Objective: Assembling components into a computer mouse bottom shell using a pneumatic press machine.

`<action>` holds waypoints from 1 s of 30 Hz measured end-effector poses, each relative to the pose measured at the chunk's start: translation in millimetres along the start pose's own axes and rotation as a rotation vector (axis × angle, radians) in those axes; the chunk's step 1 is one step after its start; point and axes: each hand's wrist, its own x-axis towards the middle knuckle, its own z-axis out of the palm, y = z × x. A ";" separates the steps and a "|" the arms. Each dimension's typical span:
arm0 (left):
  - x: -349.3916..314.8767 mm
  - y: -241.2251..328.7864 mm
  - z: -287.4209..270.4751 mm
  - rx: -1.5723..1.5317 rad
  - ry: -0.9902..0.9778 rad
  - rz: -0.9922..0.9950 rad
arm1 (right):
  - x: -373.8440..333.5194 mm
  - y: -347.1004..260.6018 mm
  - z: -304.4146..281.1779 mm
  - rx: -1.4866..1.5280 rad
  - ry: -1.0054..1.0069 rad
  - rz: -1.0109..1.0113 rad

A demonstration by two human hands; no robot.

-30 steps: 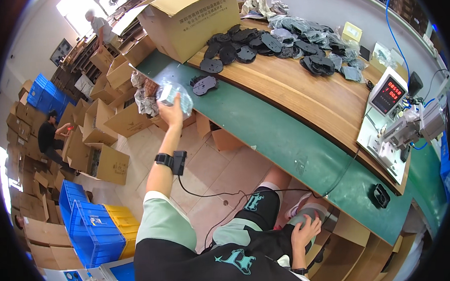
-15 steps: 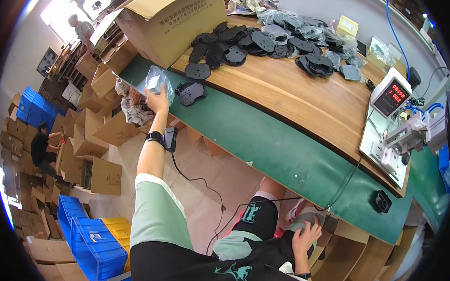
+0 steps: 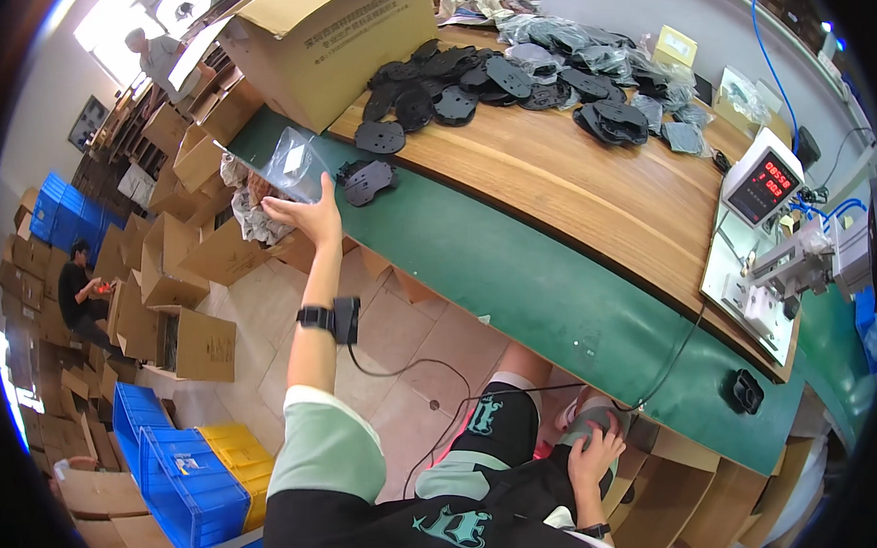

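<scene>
At the far left end of the green table point(image 3: 447, 245) lies a clear plastic bag point(image 3: 298, 168) with a white label. My left hand point(image 3: 311, 219) is just on the near side of it, thumb and fingers spread; whether the fingertips touch the bag I cannot tell. Just right of this hand, dark flat plastic parts point(image 3: 369, 183) lie on the green surface. A strap with a small black device point(image 3: 344, 321) is on my left wrist, and a cable trails from it. My right hand point(image 3: 597, 454) rests on my knee with its fingers apart, holding nothing.
Black plastic plates point(image 3: 456, 75) and bagged parts point(image 3: 600, 51) are heaped on the wooden board point(image 3: 551, 173). A large carton point(image 3: 329, 56) stands at the back left. A device with a red display point(image 3: 764, 187) is at the right. Two other people are among cartons at the left.
My left hand has let go of the plastic bag and drawn back slightly toward me, its fingers spreading. The bag now lies at the table's end. My right hand stays on my knee.
</scene>
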 end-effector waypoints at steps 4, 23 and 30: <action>-20.3 51.9 -23.0 -0.105 -0.393 0.386 | 1.3 1.7 1.3 -0.009 0.010 -0.014; -63.5 106.4 -57.0 0.046 -1.043 0.564 | -1.1 11.6 -6.7 0.048 0.054 0.028; -88.0 129.7 -83.9 -0.006 -1.031 0.511 | -3.5 11.6 -12.3 0.081 0.087 0.016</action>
